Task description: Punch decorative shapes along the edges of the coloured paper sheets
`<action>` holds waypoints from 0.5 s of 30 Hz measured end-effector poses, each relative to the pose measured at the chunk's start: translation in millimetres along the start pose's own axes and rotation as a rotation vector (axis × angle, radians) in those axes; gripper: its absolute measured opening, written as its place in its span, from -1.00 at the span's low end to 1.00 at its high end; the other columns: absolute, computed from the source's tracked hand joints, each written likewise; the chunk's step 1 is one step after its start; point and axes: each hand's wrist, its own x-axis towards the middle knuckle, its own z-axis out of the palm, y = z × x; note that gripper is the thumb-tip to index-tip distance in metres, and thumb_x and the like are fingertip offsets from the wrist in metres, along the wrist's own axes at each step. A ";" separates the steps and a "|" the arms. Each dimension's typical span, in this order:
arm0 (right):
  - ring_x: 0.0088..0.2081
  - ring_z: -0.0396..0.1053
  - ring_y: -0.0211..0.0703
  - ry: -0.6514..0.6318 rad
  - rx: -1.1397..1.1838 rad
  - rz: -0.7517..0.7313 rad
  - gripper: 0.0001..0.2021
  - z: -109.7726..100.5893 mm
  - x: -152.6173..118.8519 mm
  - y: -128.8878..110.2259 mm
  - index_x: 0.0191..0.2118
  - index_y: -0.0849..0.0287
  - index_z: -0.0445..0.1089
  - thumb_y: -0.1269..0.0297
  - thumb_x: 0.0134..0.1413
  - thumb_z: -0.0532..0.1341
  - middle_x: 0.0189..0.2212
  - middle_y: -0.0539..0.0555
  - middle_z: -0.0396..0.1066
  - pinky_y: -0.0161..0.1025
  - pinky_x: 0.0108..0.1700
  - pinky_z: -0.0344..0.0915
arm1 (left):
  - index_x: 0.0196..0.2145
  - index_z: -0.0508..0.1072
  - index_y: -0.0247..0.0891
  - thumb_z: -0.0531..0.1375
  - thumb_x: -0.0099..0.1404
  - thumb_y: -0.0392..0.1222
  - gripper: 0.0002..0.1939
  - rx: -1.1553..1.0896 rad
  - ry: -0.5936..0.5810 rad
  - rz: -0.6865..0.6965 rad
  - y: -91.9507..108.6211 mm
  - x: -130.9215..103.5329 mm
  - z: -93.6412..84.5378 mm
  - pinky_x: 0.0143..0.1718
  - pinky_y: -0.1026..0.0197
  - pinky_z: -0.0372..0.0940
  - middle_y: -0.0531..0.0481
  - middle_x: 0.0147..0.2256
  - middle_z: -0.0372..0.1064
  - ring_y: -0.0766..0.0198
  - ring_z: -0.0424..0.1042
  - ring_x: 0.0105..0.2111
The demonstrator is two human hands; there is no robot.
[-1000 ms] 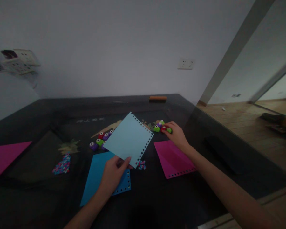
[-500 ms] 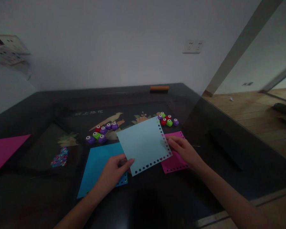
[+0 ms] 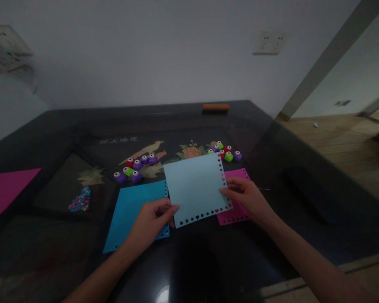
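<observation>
A light blue sheet of paper (image 3: 197, 187) is held up above the dark table, with star and heart shapes punched along its bottom and right edges. My left hand (image 3: 156, 216) pinches its lower left edge, thumb on top. On the right edge, my right hand (image 3: 244, 195) grips the same sheet between thumb and fingers. Below my left hand lies a darker blue sheet (image 3: 135, 206) with punched holes along its edges. A pink punched sheet (image 3: 232, 214) lies partly hidden under the light blue paper and my right hand.
Several small eye-topped craft punches in purple, green and red stand in a left group (image 3: 135, 176) and a right group (image 3: 229, 156). Confetti (image 3: 81, 200) is heaped at left, near another pink sheet (image 3: 9, 189). An orange-brown stick (image 3: 216, 107) lies at the table's back edge.
The light blue sheet has turned to sit more level and shifted slightly right. My right hand's thumb now lies on its front face. The camera view has tilted a little downward.
</observation>
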 end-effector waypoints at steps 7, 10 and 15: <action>-0.43 0.43 -0.18 0.075 -0.116 -0.016 -0.82 -2.0 1.5 -2.5 -0.42 0.15 0.49 0.19 -0.20 0.35 -0.45 0.04 0.52 -0.16 -0.30 0.38 | -0.52 0.40 -0.25 0.09 0.24 -0.03 -0.71 0.025 -0.039 0.041 -4.5 -0.1 3.0 -0.48 0.30 0.21 0.08 -0.63 0.37 0.30 0.36 -0.57; -0.43 0.43 -0.18 0.062 -0.099 -0.019 -0.84 -2.2 2.3 -3.2 -0.42 0.14 0.49 0.21 -0.19 0.35 -0.45 0.04 0.52 -0.16 -0.31 0.38 | -0.55 0.37 -0.24 0.07 0.26 -0.05 -0.69 0.055 -0.024 0.076 -4.0 -0.6 4.0 -0.48 0.31 0.21 0.09 -0.64 0.36 0.32 0.35 -0.58; -0.46 0.42 -0.21 0.087 -0.056 -0.021 -0.86 -3.4 3.2 -1.2 -0.44 0.15 0.48 0.26 -0.22 0.36 -0.48 0.01 0.50 -0.17 -0.32 0.37 | -0.60 0.34 -0.24 0.02 0.32 -0.05 -0.62 0.163 0.052 0.190 -7.7 -0.3 3.6 -0.46 0.31 0.21 0.09 -0.64 0.34 0.32 0.35 -0.57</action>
